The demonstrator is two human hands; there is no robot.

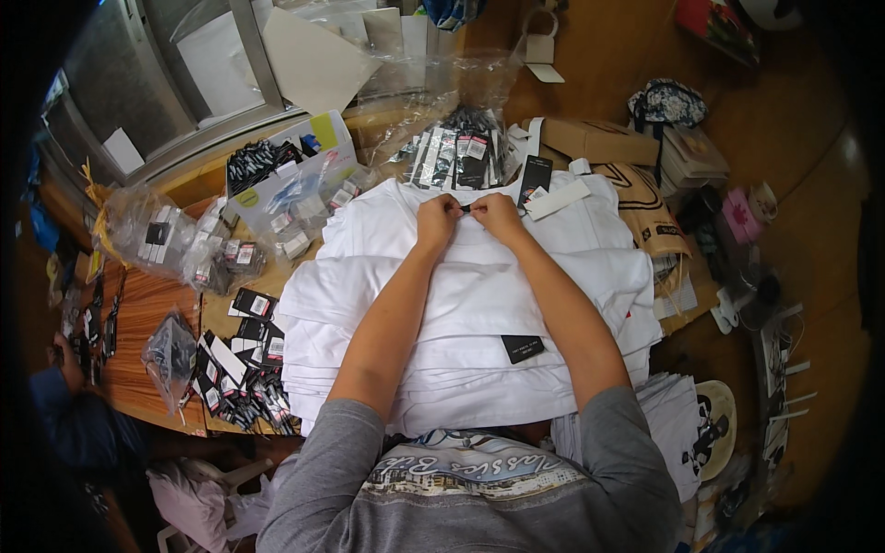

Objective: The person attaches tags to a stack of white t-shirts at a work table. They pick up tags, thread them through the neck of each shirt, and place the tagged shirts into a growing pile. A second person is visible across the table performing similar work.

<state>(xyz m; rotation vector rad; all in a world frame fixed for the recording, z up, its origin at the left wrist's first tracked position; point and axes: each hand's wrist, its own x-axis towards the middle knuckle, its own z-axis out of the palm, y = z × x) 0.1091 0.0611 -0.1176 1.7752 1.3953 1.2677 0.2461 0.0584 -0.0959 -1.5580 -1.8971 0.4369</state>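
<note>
A thick stack of white shirts (369, 276) lies in front of me, the top one spread out. At its far edge, near the neckline, my left hand (439, 219) and my right hand (498, 217) are close together, fingers pinched. Between their fingertips shows a small black strip (466, 209), too small to tell exactly what it is. A black hang tag (535, 173) and a blank white card strip (559, 198) rest on the cloth just beyond my right hand. Another black tag (524, 348) lies on the stack nearer me, between my forearms.
Loose tags (241, 369) are heaped left of the shirts. Bagged tags (461, 152) lie behind; an open box (304, 170) and plastic bags (152, 226) stand at the left. A cardboard box (599, 141) and brown paper bag (650, 221) are right. Another person's hand (69, 364) shows far left.
</note>
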